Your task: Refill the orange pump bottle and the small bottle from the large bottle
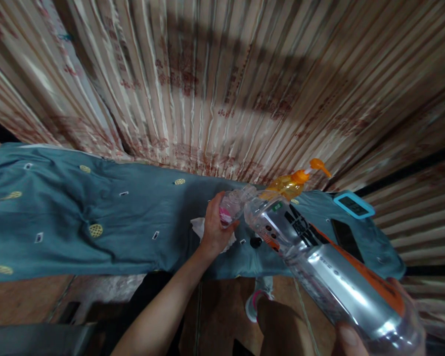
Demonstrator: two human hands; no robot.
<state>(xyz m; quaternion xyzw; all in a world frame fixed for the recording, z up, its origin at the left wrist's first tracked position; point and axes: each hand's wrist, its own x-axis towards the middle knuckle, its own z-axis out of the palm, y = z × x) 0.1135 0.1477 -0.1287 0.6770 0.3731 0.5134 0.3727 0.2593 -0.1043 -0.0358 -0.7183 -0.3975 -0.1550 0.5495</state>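
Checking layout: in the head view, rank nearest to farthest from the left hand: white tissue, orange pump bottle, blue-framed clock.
From the left hand:
1. White tissue: beneath it.
2. Orange pump bottle: to its right, farther back.
3. Blue-framed clock: far right.

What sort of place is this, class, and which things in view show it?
Probably a room in a home, though this view cannot settle it: a patterned curtain hangs behind, a pineapple-print cloth is spread below it, and the floor looks tiled.

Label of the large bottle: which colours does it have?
The label is mainly silver and orange; head view.
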